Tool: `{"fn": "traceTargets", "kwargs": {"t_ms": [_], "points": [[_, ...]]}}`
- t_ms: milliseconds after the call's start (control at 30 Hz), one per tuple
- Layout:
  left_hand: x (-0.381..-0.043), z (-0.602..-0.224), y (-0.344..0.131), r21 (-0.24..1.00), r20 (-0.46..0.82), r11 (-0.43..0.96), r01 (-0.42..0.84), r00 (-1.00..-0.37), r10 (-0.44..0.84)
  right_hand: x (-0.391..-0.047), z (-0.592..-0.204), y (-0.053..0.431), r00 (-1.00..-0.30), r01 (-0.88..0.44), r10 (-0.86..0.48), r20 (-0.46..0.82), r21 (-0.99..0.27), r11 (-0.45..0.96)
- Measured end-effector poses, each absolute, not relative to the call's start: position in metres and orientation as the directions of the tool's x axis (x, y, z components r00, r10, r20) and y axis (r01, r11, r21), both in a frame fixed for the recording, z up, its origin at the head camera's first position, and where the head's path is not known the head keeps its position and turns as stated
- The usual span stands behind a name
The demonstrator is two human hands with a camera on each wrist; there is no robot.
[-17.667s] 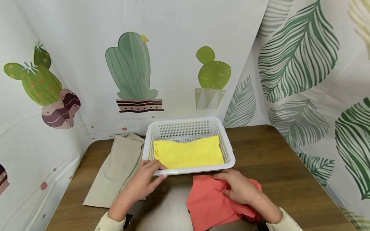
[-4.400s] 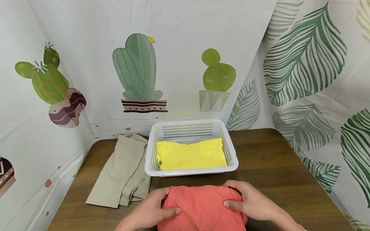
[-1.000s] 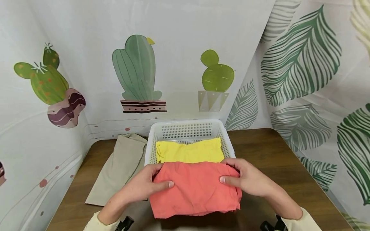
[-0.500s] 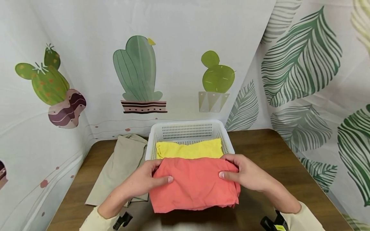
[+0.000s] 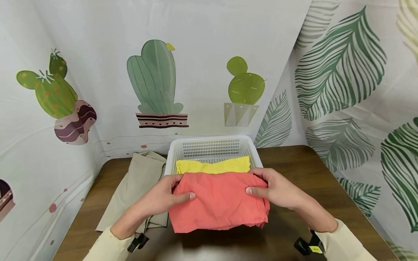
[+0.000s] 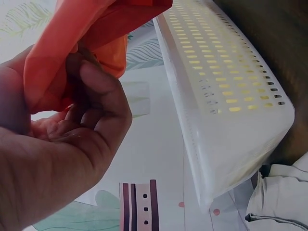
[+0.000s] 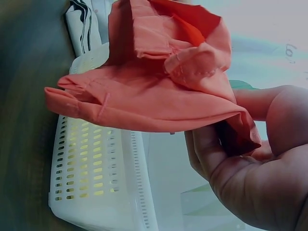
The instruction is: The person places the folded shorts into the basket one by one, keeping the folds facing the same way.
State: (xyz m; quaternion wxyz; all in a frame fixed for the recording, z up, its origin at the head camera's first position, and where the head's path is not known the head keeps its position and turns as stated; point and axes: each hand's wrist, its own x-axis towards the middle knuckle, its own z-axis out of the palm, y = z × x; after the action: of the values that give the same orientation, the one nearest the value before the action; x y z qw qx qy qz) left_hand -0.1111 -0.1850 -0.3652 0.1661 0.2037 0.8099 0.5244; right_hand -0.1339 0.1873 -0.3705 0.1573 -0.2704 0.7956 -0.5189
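A folded coral-red garment (image 5: pixel 218 203) hangs in the air, held by its two sides. My left hand (image 5: pixel 160 195) pinches the left side, thumb on the near face and fingers tucked behind. The opposite side is gripped the same way by my right hand (image 5: pixel 282 190); layered, stitched edges show in the right wrist view. Behind the garment stands a white plastic basket (image 5: pixel 212 138), its front rim hidden in the head view. Inside the basket lies a folded yellow garment (image 5: pixel 212 166), partly covered from sight by the red one.
A folded beige garment (image 5: pixel 137 192) lies on the brown wooden table (image 5: pixel 294 163) to the left of the basket. A white curtain (image 5: pixel 202 72) printed with cacti and leaves stands behind and around the table.
Earlier the red garment lay crumpled on the table, with my left hand at the basket rim. Now it is folded, lifted by both hands and moved farther forward over the basket's near side.
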Motion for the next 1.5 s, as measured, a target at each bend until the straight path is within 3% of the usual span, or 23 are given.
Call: {"fn": "traceTargets", "kwargs": {"t_ms": [1500], "points": [[-0.160,-0.365,-0.193,0.906,-0.048,0.387,0.168,-0.870,0.491,-0.180,-0.364,0.176,-0.855,-0.246,-0.518,0.036,-0.906,0.343]]}}
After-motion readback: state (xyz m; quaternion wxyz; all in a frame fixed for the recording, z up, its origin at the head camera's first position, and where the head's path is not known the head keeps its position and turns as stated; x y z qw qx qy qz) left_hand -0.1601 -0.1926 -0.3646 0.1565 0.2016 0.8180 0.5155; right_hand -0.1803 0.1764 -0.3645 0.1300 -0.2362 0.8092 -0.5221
